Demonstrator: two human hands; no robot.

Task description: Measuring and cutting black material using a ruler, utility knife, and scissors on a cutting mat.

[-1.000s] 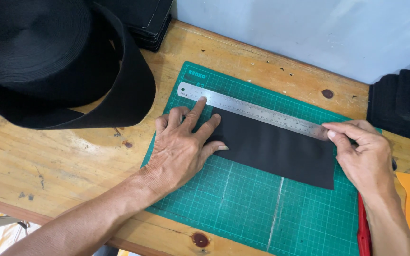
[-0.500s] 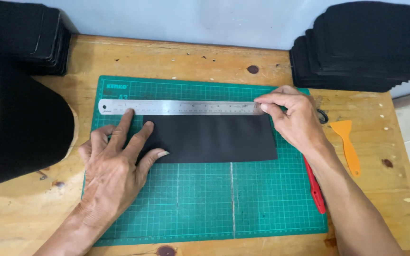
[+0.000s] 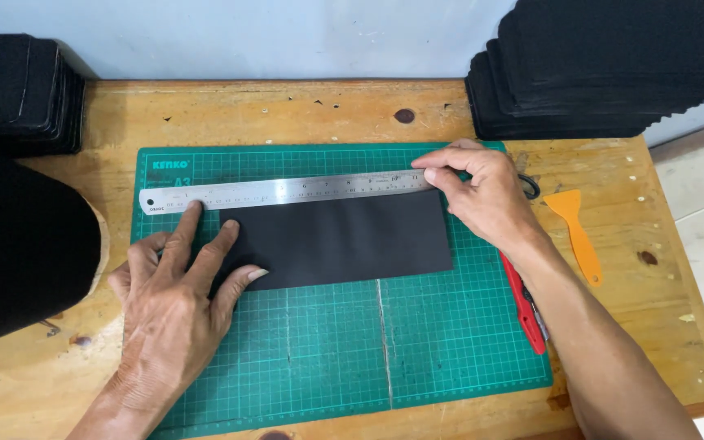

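Overhead, a worn wooden workbench [image 3: 303, 114] fills the view, set against a pale wall, with tall stacks of black cut pieces [image 3: 613, 65] at its far right corner and a lower black stack [image 3: 14, 94] at the far left. A large dark shape [image 3: 18, 261], too close to identify, blocks the bench's left edge.

Centred on the bench lies a green gridded cutting mat [image 3: 327, 358], scored by a long vertical cut mark. On its upper half rests a black rectangular sheet [image 3: 344, 240], lying flat and square to the grid. A steel ruler [image 3: 287, 191] runs along the sheet's top edge, seemingly laid there as a straightedge.

The left hand [image 3: 173, 301] presses down flat, fingers spread: the forefinger reaches the ruler's lower edge near its left end while the others pin the sheet's left end, apparently to keep both from sliding. It grips nothing; the palm is open. The right hand [image 3: 482, 195] pinches the ruler's right end between thumb and fingertips, closed on it, likely steadying its line.

Beside the right forearm, a red utility knife [image 3: 523, 305] lies untouched along the mat's right margin. Further right, an orange plastic scraper [image 3: 576, 232] rests on bare wood. A small dark loop [image 3: 529, 186], possibly scissor handles, peeks from behind the right hand.
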